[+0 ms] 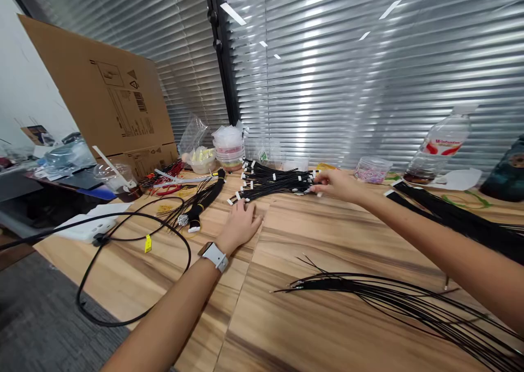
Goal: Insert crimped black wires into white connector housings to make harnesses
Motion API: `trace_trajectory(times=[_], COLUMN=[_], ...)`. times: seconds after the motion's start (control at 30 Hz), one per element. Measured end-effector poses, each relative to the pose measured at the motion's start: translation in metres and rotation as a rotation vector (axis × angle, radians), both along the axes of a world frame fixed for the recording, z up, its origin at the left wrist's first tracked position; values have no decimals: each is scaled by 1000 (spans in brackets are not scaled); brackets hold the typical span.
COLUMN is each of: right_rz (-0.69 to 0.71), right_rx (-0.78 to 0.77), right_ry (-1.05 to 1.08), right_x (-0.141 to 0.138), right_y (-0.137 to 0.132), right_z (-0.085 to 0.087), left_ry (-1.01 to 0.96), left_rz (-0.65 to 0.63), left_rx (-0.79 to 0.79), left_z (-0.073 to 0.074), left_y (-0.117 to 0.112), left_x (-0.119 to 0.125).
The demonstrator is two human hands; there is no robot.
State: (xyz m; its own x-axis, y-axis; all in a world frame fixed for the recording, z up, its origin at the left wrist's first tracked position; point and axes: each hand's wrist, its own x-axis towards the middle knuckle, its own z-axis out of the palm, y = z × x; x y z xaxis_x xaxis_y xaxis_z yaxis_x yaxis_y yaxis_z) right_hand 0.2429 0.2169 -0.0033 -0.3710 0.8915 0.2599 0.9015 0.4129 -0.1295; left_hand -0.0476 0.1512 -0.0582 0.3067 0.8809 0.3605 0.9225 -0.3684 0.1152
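Observation:
A pile of short black cables (282, 182) with white connectors on both ends lies across the far middle of the wooden table. My left hand (241, 224), with a watch on its wrist, rests on the tabletop, fingers stretched out and fingertips against the white connectors at the pile's near left end. At the right end, my right hand (333, 185) has its fingers bent and pinched together on a cable end; the exact grip is small in view. Closer to me on the right lies a loose bundle of thin black wires (352, 285) with bare metal tips.
Left are a black sleeved harness (204, 200), red-handled pliers (168, 189), a looped black cable (88, 268) and a white power bank-like block (85, 227). Behind stand a cardboard box (118, 99), plastic tubs (229, 153) and a bottle (440, 145). More black harnesses (458, 219) lie right.

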Motion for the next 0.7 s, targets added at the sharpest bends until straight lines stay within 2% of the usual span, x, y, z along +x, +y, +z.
trace_trajectory(times=[0.1, 0.2, 0.47, 0.57, 0.7], right_rz=[-28, -47, 51, 37, 43], right_rx=[55, 110, 98, 145, 224], right_ry=[57, 63, -71, -58, 2], right_x=[7, 11, -1, 4, 22], right_y=[-5, -11, -30, -37, -57], right_z=[11, 8, -53, -64, -67], left_ry=[10, 17, 4, 3, 11], left_rz=[2, 12, 32, 6, -85], left_rx=[4, 17, 71, 85, 95], left_z=[1, 3, 5, 6, 10], left_y=[-1, -1, -2, -2, -7], left_x=[0, 0, 0, -1, 5])
